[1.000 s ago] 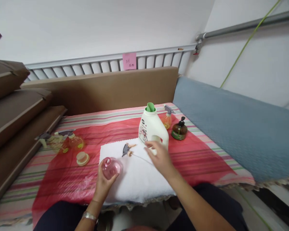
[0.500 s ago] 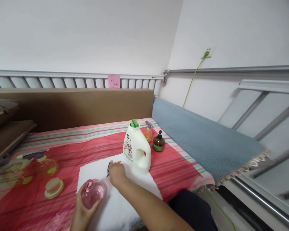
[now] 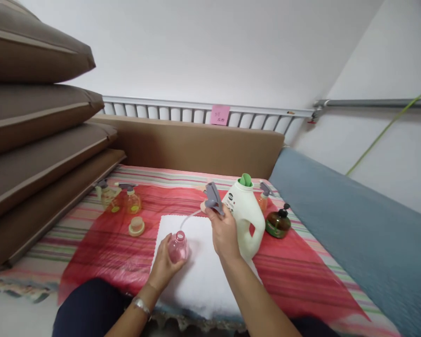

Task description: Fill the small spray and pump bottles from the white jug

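Note:
My left hand is closed round a small pink bottle that stands upright on a white towel. My right hand grips a grey spray head and holds it up above the towel. The spray head's thin tube hangs down to the left, with its tip just over the bottle's mouth. A white detergent jug with a green cap stands right behind my right hand.
Two yellow spray bottles and a loose cream cap lie at the left on the red striped cloth. An orange spray bottle and a dark green pump bottle stand behind the jug. Brown cushions are stacked left; a blue blanket lies right.
My right hand has taken the grey spray head off the towel and lifted it over the pink bottle. My left hand has stood the bottle upright. The view has swung left.

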`<state>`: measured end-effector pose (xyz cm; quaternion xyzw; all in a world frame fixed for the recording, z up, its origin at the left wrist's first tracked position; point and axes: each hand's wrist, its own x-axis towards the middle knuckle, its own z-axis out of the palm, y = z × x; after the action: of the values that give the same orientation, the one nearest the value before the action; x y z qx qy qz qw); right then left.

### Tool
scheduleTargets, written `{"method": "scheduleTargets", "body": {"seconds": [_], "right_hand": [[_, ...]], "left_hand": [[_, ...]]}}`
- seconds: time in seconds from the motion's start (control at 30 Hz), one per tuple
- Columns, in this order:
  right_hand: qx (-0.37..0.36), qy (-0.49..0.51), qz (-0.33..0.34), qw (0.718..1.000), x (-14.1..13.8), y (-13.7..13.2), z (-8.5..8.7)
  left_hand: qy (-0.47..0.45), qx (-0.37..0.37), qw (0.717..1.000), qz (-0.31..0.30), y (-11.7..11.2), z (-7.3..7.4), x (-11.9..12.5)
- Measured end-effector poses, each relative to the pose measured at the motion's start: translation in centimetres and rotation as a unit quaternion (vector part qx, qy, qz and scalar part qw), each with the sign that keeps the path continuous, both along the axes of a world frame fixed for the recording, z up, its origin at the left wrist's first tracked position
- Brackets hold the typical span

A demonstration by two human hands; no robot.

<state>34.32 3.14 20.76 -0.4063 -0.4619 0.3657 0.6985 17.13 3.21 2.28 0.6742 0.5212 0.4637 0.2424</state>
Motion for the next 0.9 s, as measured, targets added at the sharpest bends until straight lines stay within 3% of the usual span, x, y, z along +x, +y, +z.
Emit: {"method": "scheduleTargets", "body": {"seconds": [0.1, 0.23, 0.37, 0.53, 0.67, 0.9], "right_hand": [[-0.03, -0.036, 0.022, 0.999, -1.2, -1.0, 0.3], [-0.017, -0.092, 0.023, 0.995, -1.4, -2.3, 1.6], [0.008, -0.077, 0.033, 0.996, -1.2, -3.2, 2.5], [0.001, -0.073, 0.045, 0.996, -1.6, -3.3, 2.2], [-0.033, -0.105, 0.048, 0.993, -2.2, -2.1, 0.3], [-0.101, -0.094, 0.089, 0.986, -3.9, 0.3, -6.3]], "left_hand": [[0.001, 0.001, 1.0, 0.0, -0.1, 0.2, 0.1], [-0.009, -0.003, 1.0, 0.004, -0.2, 0.5, 0.1], [-0.012, -0.002, 1.0, 0.004, -0.1, 0.4, 0.1], [-0.003, 0.013, 1.0, 0.008, 0.0, -0.1, 0.0], [-0.007, 0.023, 1.0, 0.007, 0.0, -0.3, 0.0], [0.01, 0.025, 1.0, 0.001, 0.0, -0.9, 0.0]]}}
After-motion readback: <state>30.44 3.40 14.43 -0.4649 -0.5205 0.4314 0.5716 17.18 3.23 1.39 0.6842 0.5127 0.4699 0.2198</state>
